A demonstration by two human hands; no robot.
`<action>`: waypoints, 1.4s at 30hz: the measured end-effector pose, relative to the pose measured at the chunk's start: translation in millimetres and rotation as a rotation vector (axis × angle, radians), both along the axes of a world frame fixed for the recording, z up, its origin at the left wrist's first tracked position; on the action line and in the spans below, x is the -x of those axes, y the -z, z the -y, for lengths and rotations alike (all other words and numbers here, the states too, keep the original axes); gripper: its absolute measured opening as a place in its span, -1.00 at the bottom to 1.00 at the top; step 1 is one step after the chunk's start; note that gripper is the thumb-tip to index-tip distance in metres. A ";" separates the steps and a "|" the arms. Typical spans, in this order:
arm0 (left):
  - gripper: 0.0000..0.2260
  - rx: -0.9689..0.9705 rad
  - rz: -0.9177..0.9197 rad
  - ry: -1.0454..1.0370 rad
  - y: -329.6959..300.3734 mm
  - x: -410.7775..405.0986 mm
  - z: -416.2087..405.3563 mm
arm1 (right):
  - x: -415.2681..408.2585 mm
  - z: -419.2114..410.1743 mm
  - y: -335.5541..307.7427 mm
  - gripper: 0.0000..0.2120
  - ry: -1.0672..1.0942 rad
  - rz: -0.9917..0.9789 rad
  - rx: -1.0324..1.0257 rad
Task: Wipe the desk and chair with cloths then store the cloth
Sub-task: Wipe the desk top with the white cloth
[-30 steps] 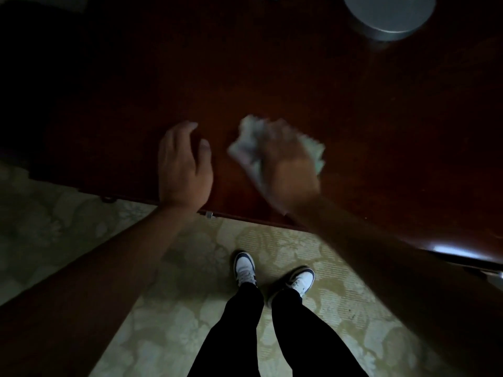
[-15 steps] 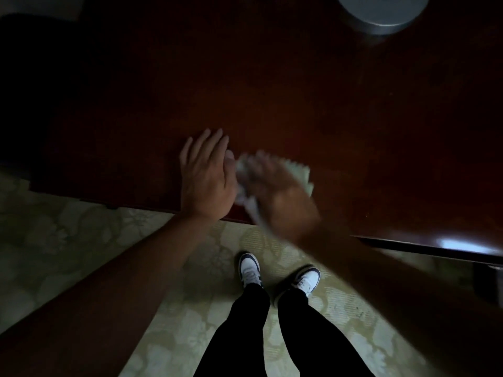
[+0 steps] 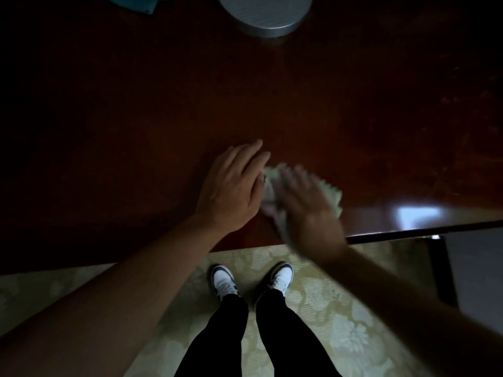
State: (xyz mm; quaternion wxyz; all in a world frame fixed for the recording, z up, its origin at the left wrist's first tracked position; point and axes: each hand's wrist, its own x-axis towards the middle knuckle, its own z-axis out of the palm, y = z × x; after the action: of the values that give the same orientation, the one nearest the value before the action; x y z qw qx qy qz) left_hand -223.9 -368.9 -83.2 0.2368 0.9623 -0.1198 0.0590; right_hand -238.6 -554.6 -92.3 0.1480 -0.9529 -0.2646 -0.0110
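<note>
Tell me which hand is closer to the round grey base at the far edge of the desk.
Left, narrowly. The left hand lies flat almost straight below the round grey base; the right hand, on the pale cloth, sits nearer the desk's front edge.

No legible text, label, brand, number or sign in this view; the frame is dim and partly blurred by motion.
</note>
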 end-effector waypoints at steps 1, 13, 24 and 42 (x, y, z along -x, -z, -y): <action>-0.65 0.000 -0.005 0.000 0.0 -6.1 7.1 | 15.2 -1.5 3.3 -0.59 -0.077 -0.001 -0.002; -0.63 -0.020 -0.036 0.021 7.8 -52.9 75.1 | -104.4 92.4 2.9 -0.55 0.360 0.028 -0.011; -0.60 -0.109 -0.122 -0.136 1.8 -94.6 140.3 | -236.8 178.2 -9.6 -0.50 0.342 -0.081 0.034; -0.55 -0.122 -0.089 -0.200 5.5 -94.4 145.0 | -196.9 142.1 -1.8 -0.50 -0.111 -0.035 0.056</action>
State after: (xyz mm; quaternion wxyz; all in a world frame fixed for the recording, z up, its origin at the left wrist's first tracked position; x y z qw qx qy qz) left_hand -129.5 -513.9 -88.7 0.1758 0.9838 -0.0158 0.0322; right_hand -41.7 -696.7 -90.5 0.1265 -0.9405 -0.3146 0.0214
